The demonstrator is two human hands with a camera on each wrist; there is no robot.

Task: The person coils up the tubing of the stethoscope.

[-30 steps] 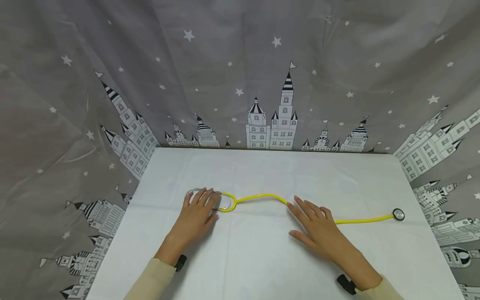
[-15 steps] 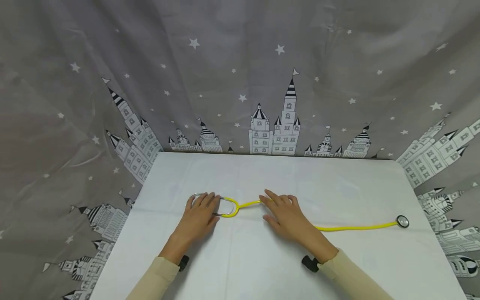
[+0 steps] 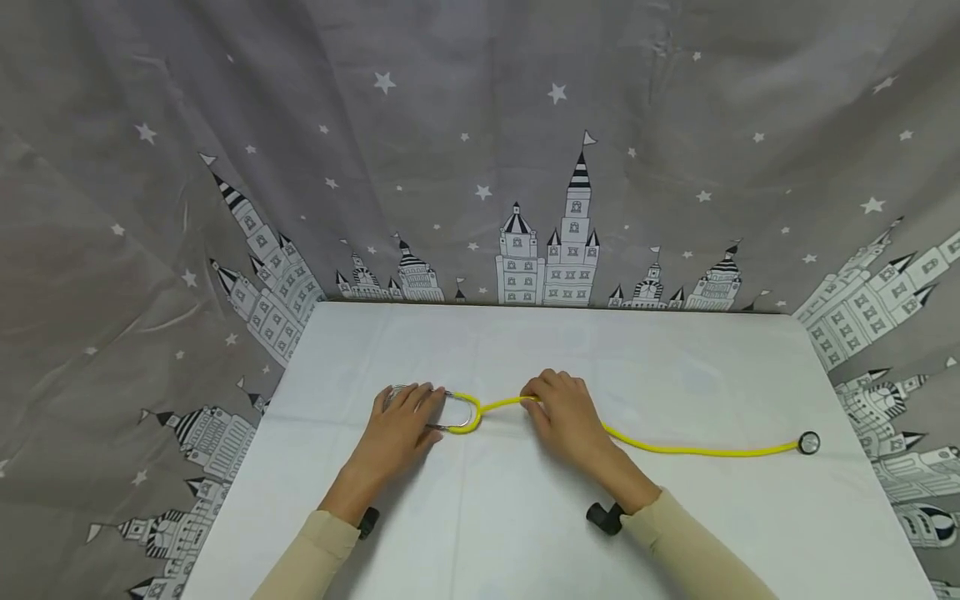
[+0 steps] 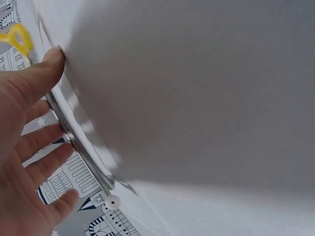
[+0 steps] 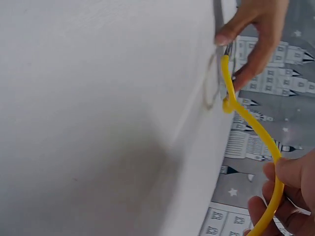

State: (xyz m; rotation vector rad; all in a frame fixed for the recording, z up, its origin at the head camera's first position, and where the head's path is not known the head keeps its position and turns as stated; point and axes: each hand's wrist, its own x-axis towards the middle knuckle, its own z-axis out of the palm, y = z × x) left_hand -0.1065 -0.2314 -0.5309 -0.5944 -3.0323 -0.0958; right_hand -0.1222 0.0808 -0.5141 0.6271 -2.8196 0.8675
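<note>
A stethoscope with yellow tubing [image 3: 697,452] lies stretched from left to right across the white tabletop. Its round chestpiece [image 3: 808,442] is at the right end. My left hand [image 3: 402,429] lies over the metal headset at the left end, hiding part of it. In the left wrist view, its fairly straight, spread fingers meet the metal ear tube [image 4: 81,147], which ends in a pale eartip [image 4: 112,202]. To the right of the Y-shaped fork, my right hand [image 3: 567,417] pinches the tubing. Thumb and fingers close around the yellow tube [image 5: 256,128] in the right wrist view.
White cloth covers the table [image 3: 525,533]. Behind it and at both sides hangs a grey curtain [image 3: 465,100] printed with castles and stars. Black devices [image 3: 603,518] are worn at both wrists.
My right hand has moved left along the tubing towards the fork, and its fingers have gone from spread to pinching the tube. My left hand has stayed on the headset.
</note>
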